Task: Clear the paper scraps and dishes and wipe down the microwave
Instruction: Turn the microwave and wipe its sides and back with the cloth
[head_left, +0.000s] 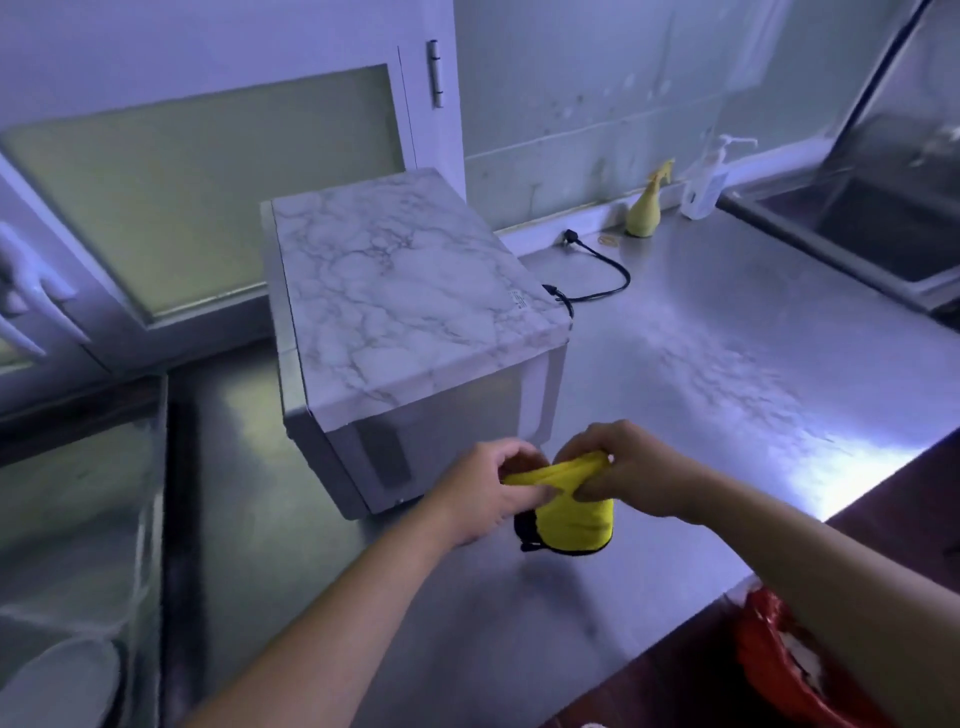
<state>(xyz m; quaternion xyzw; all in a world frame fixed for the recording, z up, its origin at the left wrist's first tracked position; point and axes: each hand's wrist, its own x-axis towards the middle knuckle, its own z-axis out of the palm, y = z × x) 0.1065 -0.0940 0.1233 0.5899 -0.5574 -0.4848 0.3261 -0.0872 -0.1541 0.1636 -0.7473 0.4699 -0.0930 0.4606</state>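
Gripping yellow cloth: left hand, right hand | red bag: white bits inside

A steel worktop carries a microwave with a marble-patterned top, standing at 11 o'clock. Its black power cord lies unplugged at 1 o'clock. Farther out at 1 o'clock, by the wall, stand a yellow spray bottle and a white pump bottle. A sink is sunk in at 2 o'clock.
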